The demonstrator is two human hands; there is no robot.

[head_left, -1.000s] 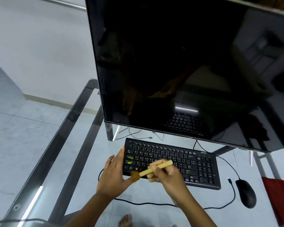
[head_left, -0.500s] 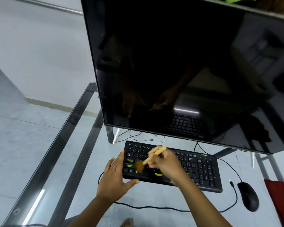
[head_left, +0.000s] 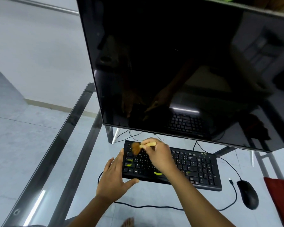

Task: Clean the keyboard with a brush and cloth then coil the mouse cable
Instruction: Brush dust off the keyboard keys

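A black keyboard [head_left: 195,167] lies on the glass table below the monitor. My right hand [head_left: 159,156] grips a small brush [head_left: 138,147] by its pale wooden handle, and its brown bristles sit blurred over the keyboard's top left keys. My left hand [head_left: 115,177] rests flat against the keyboard's left end, with straight fingers along the side and the thumb at the front edge. A black mouse [head_left: 247,194] lies to the right of the keyboard, and its cable [head_left: 154,206] runs loose across the table in front. A red cloth [head_left: 280,197] lies at the right edge.
A large dark monitor [head_left: 179,63] tilts over the back of the keyboard. The glass table [head_left: 39,145] has a metal frame along its left side. Thin cables trail behind the monitor stand. A bare foot shows through the glass at the bottom.
My right hand has swept the brush from the keyboard's front left corner up to its top left keys. My left hand has stayed at the keyboard's left end.
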